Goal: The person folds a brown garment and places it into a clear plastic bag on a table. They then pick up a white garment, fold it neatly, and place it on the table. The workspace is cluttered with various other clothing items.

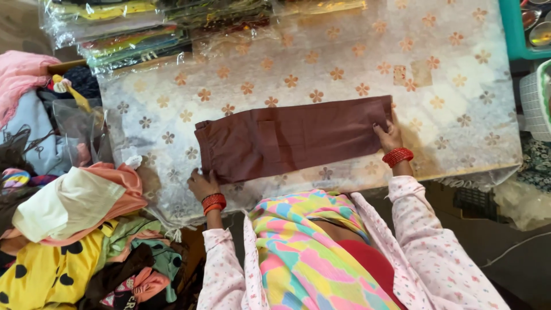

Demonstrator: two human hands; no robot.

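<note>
Both hands (202,185) (388,136) flatten brown trousers (293,138) beside clothes pile (74,229).

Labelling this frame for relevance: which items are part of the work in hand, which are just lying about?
In hand:
- folded brown trousers, flat on the table
- left hand at their waist end
- right hand at their hem end
- flowered plastic table cover beneath

Lying about:
- heap of loose clothes at left
- stacked bagged garments at the table's far edge
- teal tray, top right
</note>
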